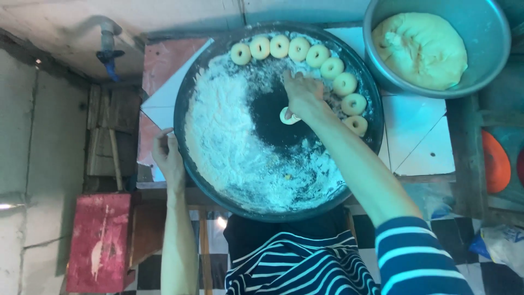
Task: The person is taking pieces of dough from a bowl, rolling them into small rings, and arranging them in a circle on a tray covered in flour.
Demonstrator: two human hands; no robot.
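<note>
A wide black round pan (188,93) lies in front of me, half covered with white flour (229,136). Several ring-shaped dough pieces (331,68) line its far right rim. My right hand (303,94) reaches into the pan's bare dark middle with its fingers closed on a small pale piece of dough (287,116). My left hand (167,155) rests on the pan's left outer rim, fingers apart, holding nothing.
A grey metal bowl (480,33) with a big yellow dough lump (421,48) stands at the back right. White and pink tiles (420,136) cover the counter. A blue tap (109,57) is at the far left, a red box (98,240) low left, orange plates (495,161) at right.
</note>
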